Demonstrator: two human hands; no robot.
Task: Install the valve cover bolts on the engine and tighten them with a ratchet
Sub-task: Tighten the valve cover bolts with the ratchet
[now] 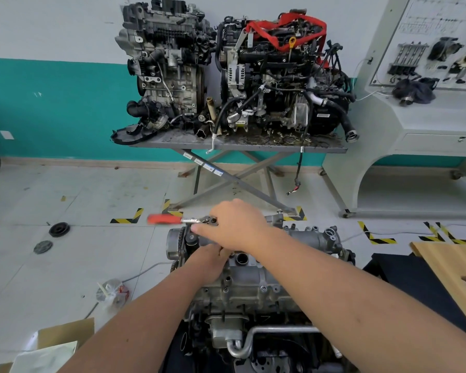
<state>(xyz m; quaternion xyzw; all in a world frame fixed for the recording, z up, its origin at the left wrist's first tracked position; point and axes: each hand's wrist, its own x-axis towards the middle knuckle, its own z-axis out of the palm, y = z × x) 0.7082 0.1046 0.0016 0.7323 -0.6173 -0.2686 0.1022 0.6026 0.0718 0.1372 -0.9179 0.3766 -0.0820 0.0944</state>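
The engine [253, 286] stands in front of me, its grey valve cover [307, 238] running across the top. A ratchet [178, 219] with a red handle sticks out to the left above the cover's far left end, blurred. My right hand [234, 224] reaches over the cover and grips the ratchet's head end. My left hand [210, 261] lies just below it on the cover's left part, fingers curled against the metal; what it holds, if anything, is hidden. The bolts are not clearly visible.
Two other engines [226, 71] sit on a scissor-leg table [240, 148] by the far wall. A grey display bench [428, 117] stands at right. A wooden board [452, 270] lies right of the engine. Cardboard [65, 335], a plastic cup [112, 292] and black discs [59, 229] lie on the floor at left.
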